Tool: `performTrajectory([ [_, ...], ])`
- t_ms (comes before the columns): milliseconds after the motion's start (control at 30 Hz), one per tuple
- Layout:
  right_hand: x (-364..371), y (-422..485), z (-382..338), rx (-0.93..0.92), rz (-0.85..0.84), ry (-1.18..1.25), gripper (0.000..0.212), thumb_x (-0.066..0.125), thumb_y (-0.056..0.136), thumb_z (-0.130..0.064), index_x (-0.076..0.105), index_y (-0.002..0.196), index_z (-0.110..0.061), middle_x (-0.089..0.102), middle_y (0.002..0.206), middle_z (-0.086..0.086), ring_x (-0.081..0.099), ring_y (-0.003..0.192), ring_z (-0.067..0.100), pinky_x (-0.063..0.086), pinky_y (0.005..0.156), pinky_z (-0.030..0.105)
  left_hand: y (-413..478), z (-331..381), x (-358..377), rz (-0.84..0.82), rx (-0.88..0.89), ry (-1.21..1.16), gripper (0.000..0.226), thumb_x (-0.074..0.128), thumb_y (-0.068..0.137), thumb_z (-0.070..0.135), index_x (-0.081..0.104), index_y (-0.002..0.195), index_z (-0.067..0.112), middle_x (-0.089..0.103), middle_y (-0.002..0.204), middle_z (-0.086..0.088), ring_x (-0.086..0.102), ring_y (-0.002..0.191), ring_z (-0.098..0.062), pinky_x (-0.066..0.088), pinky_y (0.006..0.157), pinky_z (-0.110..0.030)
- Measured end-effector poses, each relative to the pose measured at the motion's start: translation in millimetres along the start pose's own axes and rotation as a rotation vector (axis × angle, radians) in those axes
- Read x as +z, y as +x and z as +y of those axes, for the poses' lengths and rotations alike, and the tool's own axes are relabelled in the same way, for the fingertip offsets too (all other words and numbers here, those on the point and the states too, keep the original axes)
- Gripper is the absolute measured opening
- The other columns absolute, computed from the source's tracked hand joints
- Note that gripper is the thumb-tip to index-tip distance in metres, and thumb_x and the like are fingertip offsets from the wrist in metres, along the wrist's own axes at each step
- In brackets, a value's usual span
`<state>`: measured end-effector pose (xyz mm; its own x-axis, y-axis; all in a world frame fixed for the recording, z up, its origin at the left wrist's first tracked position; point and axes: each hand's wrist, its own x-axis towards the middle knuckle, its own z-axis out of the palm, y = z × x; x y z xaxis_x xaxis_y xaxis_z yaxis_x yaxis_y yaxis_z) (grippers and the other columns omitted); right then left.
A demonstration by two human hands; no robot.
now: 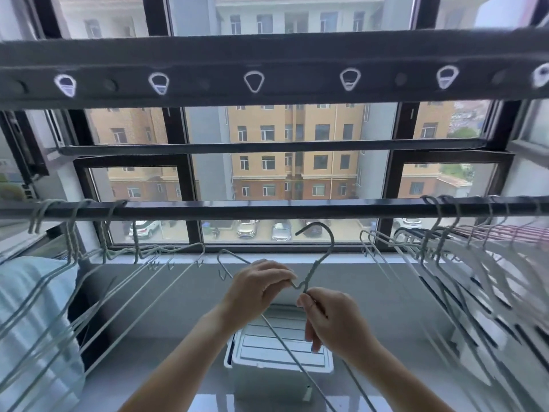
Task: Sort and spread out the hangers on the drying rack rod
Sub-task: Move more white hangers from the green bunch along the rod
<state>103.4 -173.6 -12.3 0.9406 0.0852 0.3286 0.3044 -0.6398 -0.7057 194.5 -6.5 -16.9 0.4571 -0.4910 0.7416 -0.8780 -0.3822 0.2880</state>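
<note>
A thin pale-green wire hanger [327,248] is held in mid-air just below the drying rack rod [267,210], between the two bunches hanging there and not touching the rod. Its hook stands upright, with the curved tip opening to the left. Its long axis runs from a shoulder tip at the upper left down towards the lower right, where its wires leave the bottom edge of the view. The left hand [258,289] pinches the wire just left of the twisted neck with fingers curled, hiding that stretch of the shoulder. The right hand [332,319] is closed round the wire just below the neck, covering the start of the other shoulder. A few spread hangers [89,263] hang on the rod's left part. A tight cluster of hangers [445,248] crowds the right part, smeared by blur so single ones are hard to count. A white slatted box [279,346] sits beneath the hands, partly hidden by the wrists.
</note>
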Motion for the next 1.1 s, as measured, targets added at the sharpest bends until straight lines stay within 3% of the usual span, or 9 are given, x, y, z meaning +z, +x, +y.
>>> performTrajectory([
  [167,-22,-12,-3,0.017,0.122,-0.11,0.03,0.043,0.096,-0.028,0.061,0.077,-0.012,0.062,0.047,0.002,0.06,0.037,0.01,0.052,0.046,0.027,21,15,16,0.022,0.053,-0.089,0.025,0.053,0.09,0.033,0.07,0.098,0.015,0.07,0.098,0.002,0.065,0.092,-0.008,0.054,0.08,-0.029],
  [333,-58,-6,-3,0.013,0.296,-0.151,0.034,0.04,0.096,-0.03,0.062,0.075,-0.014,0.062,0.044,0.0,0.057,0.035,0.005,0.052,0.048,0.026,62,35,33,0.053,0.031,-0.052,0.026,0.054,0.088,0.035,0.067,0.106,0.022,0.068,0.108,0.004,0.064,0.098,-0.01,0.054,0.083,-0.034],
  [533,-92,0,4,0.095,0.428,-0.105,0.034,0.042,0.097,-0.028,0.062,0.075,-0.012,0.062,0.045,0.001,0.058,0.034,0.009,0.053,0.046,0.029,92,68,55,-0.097,-0.045,0.061,0.039,0.046,0.091,0.041,0.051,0.127,0.028,0.05,0.135,0.009,0.05,0.12,-0.007,0.044,0.099,-0.031],
  [767,-92,4,30,0.226,0.403,-0.256,0.037,0.037,0.097,-0.024,0.059,0.069,-0.014,0.061,0.044,0.001,0.056,0.033,0.003,0.053,0.047,0.024,90,75,73,-0.221,-0.078,-0.001,0.04,0.051,0.09,0.034,0.045,0.13,0.038,0.043,0.139,0.014,0.047,0.122,-0.006,0.047,0.096,-0.036],
  [900,-87,4,37,0.258,0.423,-0.315,0.036,0.037,0.098,-0.026,0.06,0.073,-0.011,0.063,0.047,0.0,0.057,0.035,0.002,0.053,0.047,0.024,86,75,74,-0.252,-0.094,-0.019,0.042,0.052,0.09,0.033,0.043,0.131,0.039,0.043,0.139,0.013,0.054,0.112,-0.008,0.049,0.093,-0.036],
  [1100,-96,-3,21,0.325,0.409,-0.587,0.04,0.04,0.092,-0.047,0.06,0.086,-0.013,0.067,0.075,0.005,0.067,0.073,0.026,0.051,0.066,0.031,78,73,68,-0.221,-0.128,-0.011,0.043,0.053,0.089,0.033,0.044,0.131,0.035,0.046,0.136,0.014,0.05,0.118,-0.006,0.046,0.095,-0.031],
])
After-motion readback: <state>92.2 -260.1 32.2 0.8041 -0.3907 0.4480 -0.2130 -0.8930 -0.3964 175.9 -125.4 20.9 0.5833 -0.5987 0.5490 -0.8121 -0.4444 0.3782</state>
